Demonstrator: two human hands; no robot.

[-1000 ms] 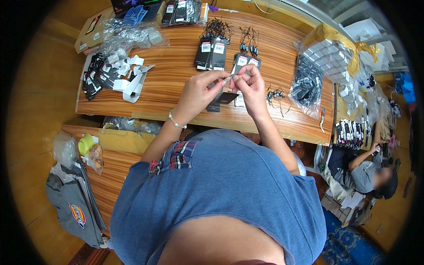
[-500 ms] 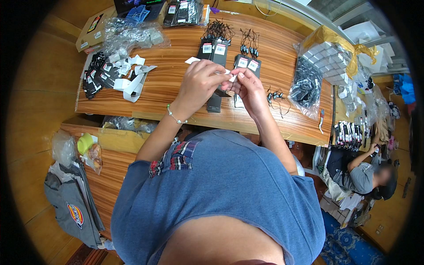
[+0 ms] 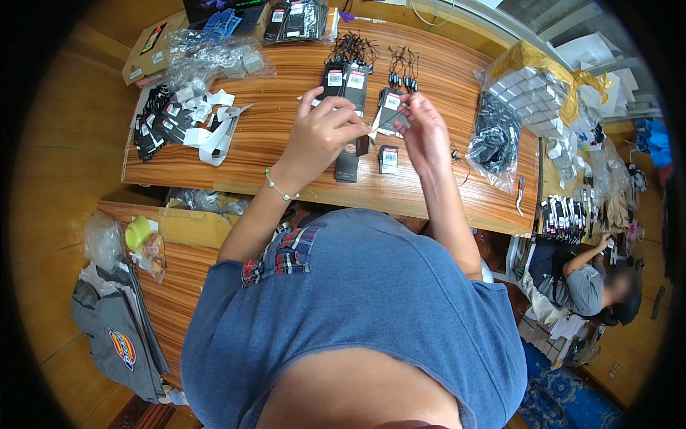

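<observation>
My left hand pinches at the upper end of a dark hang tag, its fingers partly hiding the grip. A thin black cord stretches up from those fingertips to my right hand, whose thumb and forefinger are closed on it. Beneath my left hand lies a long black tag. A small black tag stack with a white barcode sticker sits between my wrists. Beyond my hands are larger black tags with stickers, more stickered tags, and bunches of black cords.
At left, loose tags and white paper strips lie near clear plastic bags. To the right are a bag of black cords, wrapped white boxes and a small cutter. A person works farther right.
My hands have moved apart, the right one rising to the right with the cord drawn between them. The white piece at my fingertips no longer shows. The small stickered tag stack is now uncovered.
</observation>
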